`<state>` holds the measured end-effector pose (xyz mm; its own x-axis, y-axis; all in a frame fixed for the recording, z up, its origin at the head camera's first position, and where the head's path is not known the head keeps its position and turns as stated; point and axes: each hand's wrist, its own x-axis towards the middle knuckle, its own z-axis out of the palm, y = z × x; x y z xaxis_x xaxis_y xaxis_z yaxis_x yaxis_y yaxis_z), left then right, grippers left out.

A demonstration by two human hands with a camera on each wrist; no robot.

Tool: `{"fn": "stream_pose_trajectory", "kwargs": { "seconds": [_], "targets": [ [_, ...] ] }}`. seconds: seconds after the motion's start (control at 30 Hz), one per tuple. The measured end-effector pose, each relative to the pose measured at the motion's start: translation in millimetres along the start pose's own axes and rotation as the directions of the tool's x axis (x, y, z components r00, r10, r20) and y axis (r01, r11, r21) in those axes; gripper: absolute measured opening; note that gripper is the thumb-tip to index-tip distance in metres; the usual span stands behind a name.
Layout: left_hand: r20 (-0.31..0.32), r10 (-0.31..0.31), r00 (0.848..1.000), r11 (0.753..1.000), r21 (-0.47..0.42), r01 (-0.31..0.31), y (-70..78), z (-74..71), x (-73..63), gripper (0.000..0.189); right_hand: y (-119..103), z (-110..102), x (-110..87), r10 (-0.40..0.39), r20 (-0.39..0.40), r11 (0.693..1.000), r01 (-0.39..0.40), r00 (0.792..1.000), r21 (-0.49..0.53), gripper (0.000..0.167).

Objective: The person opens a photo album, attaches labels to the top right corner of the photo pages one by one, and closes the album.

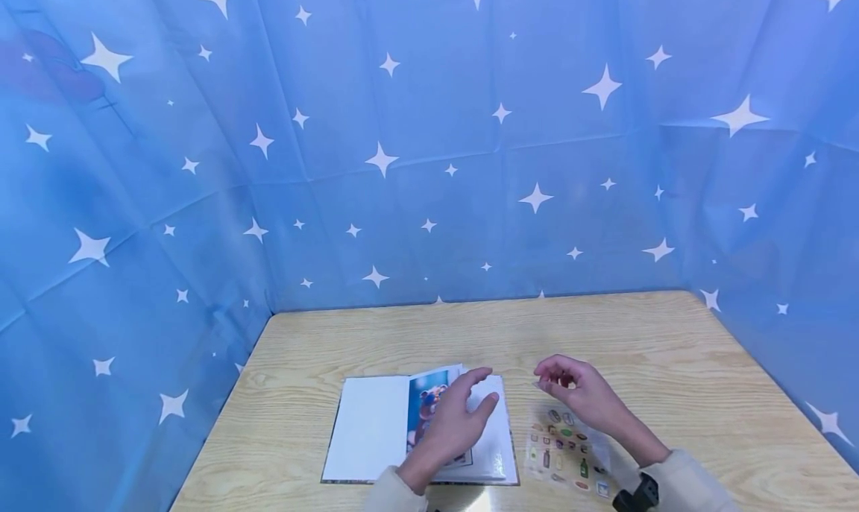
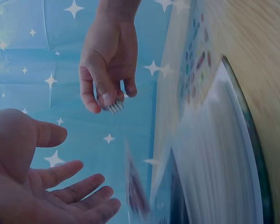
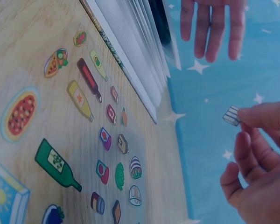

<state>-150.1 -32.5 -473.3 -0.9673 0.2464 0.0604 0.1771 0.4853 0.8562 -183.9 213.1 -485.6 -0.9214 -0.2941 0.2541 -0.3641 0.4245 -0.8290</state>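
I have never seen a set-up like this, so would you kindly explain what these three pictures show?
There is no machine here, just a person's left hand and right hand, both bare. The wide picture comes from a camera on the head, looking forward and down; the other two come from cameras on each wrist, watching the hands up close. On the table lies an open book with a colourful print, and to its right a clear sheet of small stickers. A blue cloth with white stars hangs behind. The left hand hovers over the book, holding nothing. In the right hand's grip is a small striped piece, probably a sticker.
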Motion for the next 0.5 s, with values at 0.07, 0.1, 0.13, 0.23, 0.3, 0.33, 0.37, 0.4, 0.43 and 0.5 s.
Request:
{"fn": "stream_pose_trajectory", "kwargs": {
  "seconds": [0.07,0.1,0.13,0.23,0.3,0.33,0.37,0.4,0.43,0.5],
  "targets": [
    [-0.002,0.006,1.000,0.999,0.054,-0.006,-4.4,-5.1,-1.8,0.040,0.2,0.6,0.6,-0.001,-0.002,1.000,0.001,1.000,0.002,0.020],
    [-0.002,0.016,1.000,0.997,0.080,-0.016,-7.0,-7.5,-2.7,0.038,0.2,0.9,0.9,-0.001,0.000,1.000,0.001,1.000,0.003,0.020],
    [-0.001,0.030,1.000,0.995,0.100,-0.030,-9.8,-9.8,-3.5,0.038,0.2,1.3,1.1,-0.005,0.003,1.000,0.005,1.000,0.002,0.020],
    [0.020,0.086,0.996,0.985,0.146,-0.088,-17.7,-16.7,-6.1,0.038,-0.5,3.0,2.8,0.009,0.008,1.000,-0.009,1.000,-0.001,0.020],
    [0.047,0.104,0.993,0.980,0.164,-0.110,-22.0,-21.3,-8.9,0.040,-1.4,4.0,4.1,0.018,0.017,1.000,-0.018,1.000,-0.007,0.019],
    [0.062,0.108,0.992,0.979,0.168,-0.117,-23.9,-23.5,-10.3,0.041,-1.7,4.5,4.7,0.022,0.021,1.000,-0.022,1.000,-0.006,0.019],
    [0.077,0.107,0.991,0.978,0.173,-0.119,-25.6,-25.4,-11.9,0.043,-2.3,4.9,5.5,0.031,0.021,1.000,-0.030,0.999,-0.006,0.019],
    [0.090,0.102,0.991,0.977,0.176,-0.117,-27.3,-27.0,-13.4,0.044,-2.5,5.4,6.1,0.035,0.022,0.999,-0.035,0.999,-0.005,0.019],
    [0.100,0.091,0.991,0.977,0.182,-0.108,-28.8,-28.4,-14.8,0.046,-2.8,5.7,6.6,0.037,0.024,0.999,-0.037,0.999,-0.005,0.019],
    [0.118,0.072,0.990,0.977,0.193,-0.094,-31.6,-30.8,-17.2,0.048,-3.5,6.0,7.5,0.031,0.028,1.000,-0.031,0.999,-0.007,0.019]
  ]
}}
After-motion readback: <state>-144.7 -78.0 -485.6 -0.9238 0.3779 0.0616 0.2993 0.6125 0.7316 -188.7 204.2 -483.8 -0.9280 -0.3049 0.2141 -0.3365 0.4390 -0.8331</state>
